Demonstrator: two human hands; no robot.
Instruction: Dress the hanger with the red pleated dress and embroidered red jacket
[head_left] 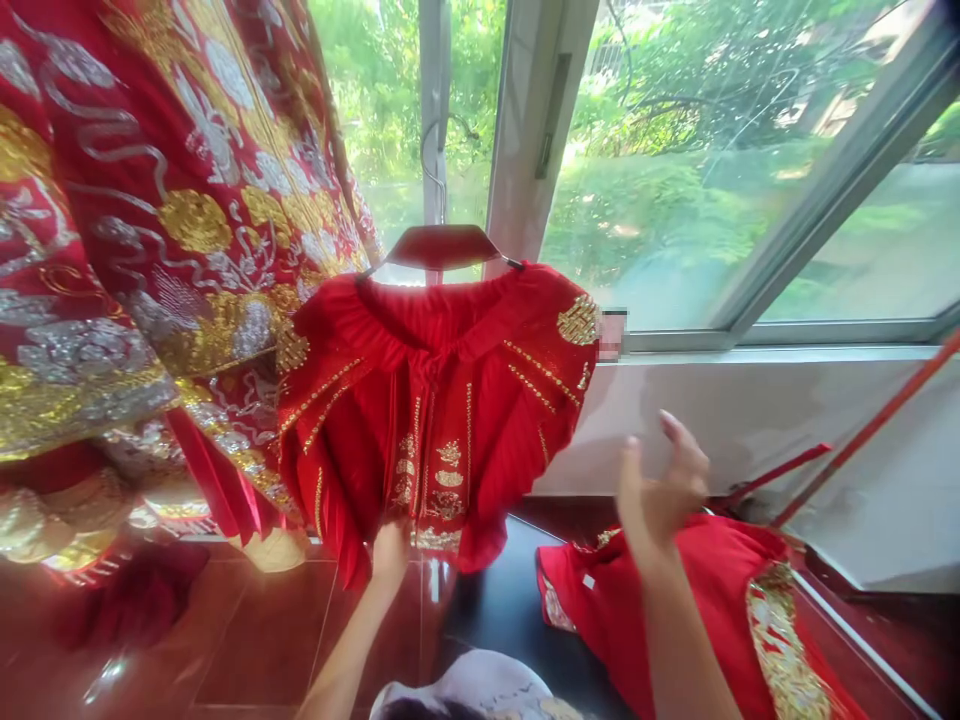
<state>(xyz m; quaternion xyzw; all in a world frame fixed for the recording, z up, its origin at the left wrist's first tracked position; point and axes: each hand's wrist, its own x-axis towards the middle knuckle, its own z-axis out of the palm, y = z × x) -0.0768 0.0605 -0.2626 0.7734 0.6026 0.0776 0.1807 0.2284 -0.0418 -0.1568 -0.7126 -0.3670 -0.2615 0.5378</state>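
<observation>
A red pleated skirt (495, 400) with gold embroidery and a gathered waist hangs in front of the window. Its waist is held by the clips of a hanger (442, 247) with a dark red bar and wire hook. My left hand (390, 552) has its fingers closed on the skirt's lower front edge, beside the gold-trimmed panel. To the right of the skirt, my right hand (666, 485) is raised in the air, fingers apart and holding nothing. Below it, a red garment (701, 610) with gold embroidery lies over a black surface (502, 590).
Richly embroidered red, gold and silver garments (187, 190) hang close on the left. Behind stand sliding windows (660, 180) above a white wall (885, 440). A red pole (870, 430) leans at the right. The floor (277, 620) has reddish-brown tiles.
</observation>
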